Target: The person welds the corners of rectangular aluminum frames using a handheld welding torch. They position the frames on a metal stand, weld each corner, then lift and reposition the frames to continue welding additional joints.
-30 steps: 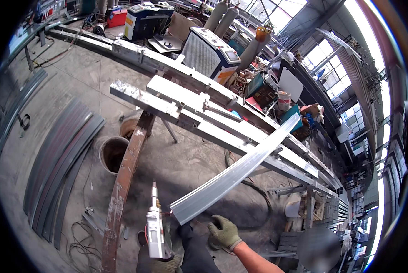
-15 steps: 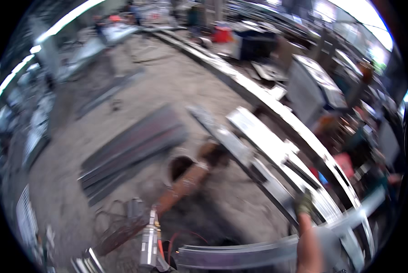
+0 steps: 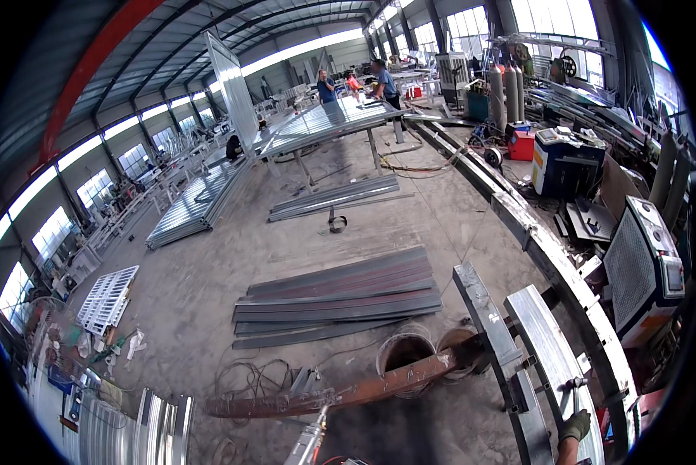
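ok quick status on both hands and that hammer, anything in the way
Right hand at hammer, grip unclear; left hand out of view. Hammer over silver beam, contact unclear. Silver nozzled tool at lower edge. Nothing seen covering hammer's head.

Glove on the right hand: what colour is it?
The glove is dark olive green, best seen at the lower right of the head view.

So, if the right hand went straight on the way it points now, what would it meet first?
Probably the hammer-like tool on the pale metal beam, just ahead of the right hand; whether they already touch is unclear.
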{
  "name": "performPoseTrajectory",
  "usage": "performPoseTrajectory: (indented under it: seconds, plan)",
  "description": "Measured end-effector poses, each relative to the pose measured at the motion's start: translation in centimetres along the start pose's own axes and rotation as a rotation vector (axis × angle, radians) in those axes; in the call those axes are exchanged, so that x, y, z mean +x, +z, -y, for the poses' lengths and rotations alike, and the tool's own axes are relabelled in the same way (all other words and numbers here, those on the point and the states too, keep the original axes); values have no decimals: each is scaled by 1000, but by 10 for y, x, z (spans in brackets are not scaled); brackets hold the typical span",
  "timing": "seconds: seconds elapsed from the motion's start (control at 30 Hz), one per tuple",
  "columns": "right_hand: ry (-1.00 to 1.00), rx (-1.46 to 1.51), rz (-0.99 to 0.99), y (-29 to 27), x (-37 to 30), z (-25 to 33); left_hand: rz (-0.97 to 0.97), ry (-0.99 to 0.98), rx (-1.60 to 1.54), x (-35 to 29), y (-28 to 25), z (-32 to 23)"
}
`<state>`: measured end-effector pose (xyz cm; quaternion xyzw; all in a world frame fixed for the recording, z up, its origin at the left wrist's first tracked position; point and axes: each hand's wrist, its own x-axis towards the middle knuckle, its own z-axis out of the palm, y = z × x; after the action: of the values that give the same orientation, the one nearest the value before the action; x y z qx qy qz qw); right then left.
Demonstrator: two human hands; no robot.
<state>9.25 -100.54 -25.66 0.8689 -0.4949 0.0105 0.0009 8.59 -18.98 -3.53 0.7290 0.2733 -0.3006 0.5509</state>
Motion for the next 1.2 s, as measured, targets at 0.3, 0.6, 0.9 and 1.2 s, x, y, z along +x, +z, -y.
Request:
performPoseTrajectory:
  seconds: [0.3,0.6,0.9,1.2]
  plan:
    - [-72,572,-21,-111,-192,-17,65,120,-39,-49,-23,77]
    - [-278,766,534,-289,-599,73,-36,-67,-508,-66,-103,83]
    - [-541,507,491,-275,-667,168,-136,-238,-768,-66,-160,133]
    - [-600,263,413,-255,-651,168,-162,-290,-836,-75,-167,150]
